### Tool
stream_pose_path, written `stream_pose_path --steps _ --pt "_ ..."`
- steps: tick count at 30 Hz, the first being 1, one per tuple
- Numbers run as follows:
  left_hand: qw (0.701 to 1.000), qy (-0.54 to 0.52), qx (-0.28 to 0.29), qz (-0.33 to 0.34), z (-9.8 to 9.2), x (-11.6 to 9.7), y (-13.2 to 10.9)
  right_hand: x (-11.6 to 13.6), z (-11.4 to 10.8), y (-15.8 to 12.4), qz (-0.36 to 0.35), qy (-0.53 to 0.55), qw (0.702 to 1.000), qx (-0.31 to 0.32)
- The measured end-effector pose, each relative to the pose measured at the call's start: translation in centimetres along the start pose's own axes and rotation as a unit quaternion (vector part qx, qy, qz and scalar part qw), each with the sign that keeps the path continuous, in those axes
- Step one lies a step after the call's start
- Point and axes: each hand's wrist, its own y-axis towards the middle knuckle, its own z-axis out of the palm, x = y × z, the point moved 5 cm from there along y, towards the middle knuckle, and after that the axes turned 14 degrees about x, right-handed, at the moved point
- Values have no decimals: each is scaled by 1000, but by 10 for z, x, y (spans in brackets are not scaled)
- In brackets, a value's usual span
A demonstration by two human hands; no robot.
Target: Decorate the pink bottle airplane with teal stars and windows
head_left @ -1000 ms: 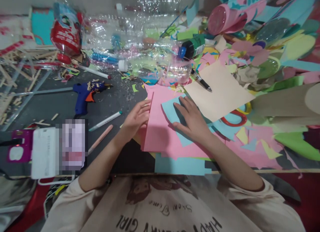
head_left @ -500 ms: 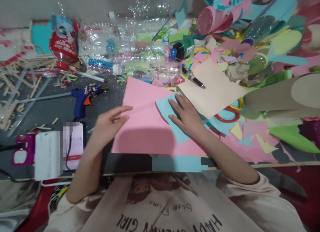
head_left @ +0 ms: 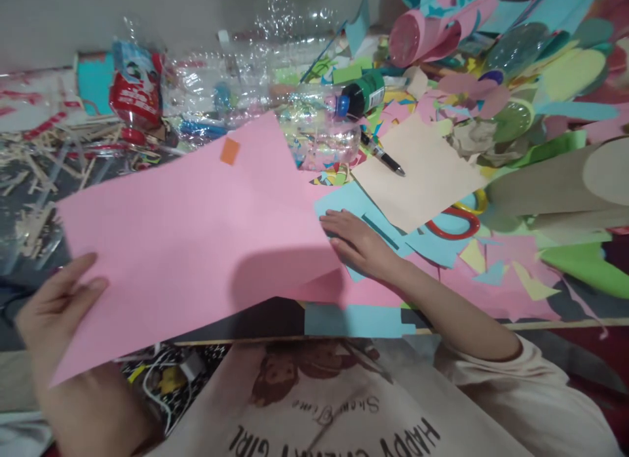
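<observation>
A large pink paper sheet (head_left: 196, 227) slants across the left and middle of the desk, held up at its left edge. My left hand (head_left: 63, 313) is closed on that edge, thumb and fingers pinching it. A small orange paper scrap (head_left: 230, 151) lies on the sheet near its far edge. My right hand (head_left: 361, 240) is open, laid flat on a light blue paper (head_left: 354, 198) beside the sheet's right edge. A narrow dark slot-like mark shows in the blue paper. More pink paper is beneath.
A tan paper (head_left: 417, 175) with a black pen (head_left: 386, 158) lies beyond my right hand, near red-handled scissors (head_left: 455, 223). Clear plastic bottles (head_left: 324, 145) and a red-labelled bottle (head_left: 135, 93) line the back. Wooden sticks (head_left: 34, 181) are heaped left; paper scraps (head_left: 533, 280) spread right.
My left hand has taken hold of the pink sheet and drawn it left, covering the glue gun and phone. My right hand has shifted slightly nearer me, and the slot in the blue paper now shows.
</observation>
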Motion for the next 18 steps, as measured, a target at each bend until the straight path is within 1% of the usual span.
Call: stream_pose_path --steps 1,2,3,4,5,6,7,9,10,11,12,13,15,16,17,18 --pt "998 -1 -56 -9 4 -3 4 -3 -1 1 9 74 997 -18" --pt "994 -5 -96 -49 11 -4 9 -8 -4 0 30 147 988 -44" --pt "992 -24 -104 -70 20 -8 15 -15 -7 -1 58 209 974 -71" --pt "991 -46 -102 -70 30 -13 22 -22 -12 -4 87 251 959 -99" --pt "993 -65 -76 -70 41 -19 30 -27 -18 -7 112 270 949 -117" --pt "993 -79 -53 -71 52 -25 36 -30 -25 -12 133 258 947 -134" --pt "992 -89 -24 -82 63 -29 42 -29 -35 -17 145 216 952 -159" --pt "992 -86 8 -90 80 -37 49 -17 -57 -31 140 86 961 -221" --pt "992 -80 37 -85 89 -40 52 -8 -66 -37 138 21 958 -250" --pt "993 -78 47 -70 97 -43 55 0 -71 -42 137 -27 955 -263" --pt "994 -80 47 -51 103 -45 56 7 -72 -44 128 -41 958 -255" --pt "995 -80 50 -38 109 -47 57 10 -69 -42 115 -21 968 -220" --pt "995 -76 59 -29 121 -46 58 8 -54 -34 92 89 987 -102" --pt "994 -71 73 -29 126 -45 59 4 -45 -29 88 149 984 -41" --pt "994 -64 88 -25 131 -44 59 -2 -38 -26 91 188 978 -6" --pt "993 -57 99 -15 135 -44 60 -10 -37 -24 101 190 977 -6"
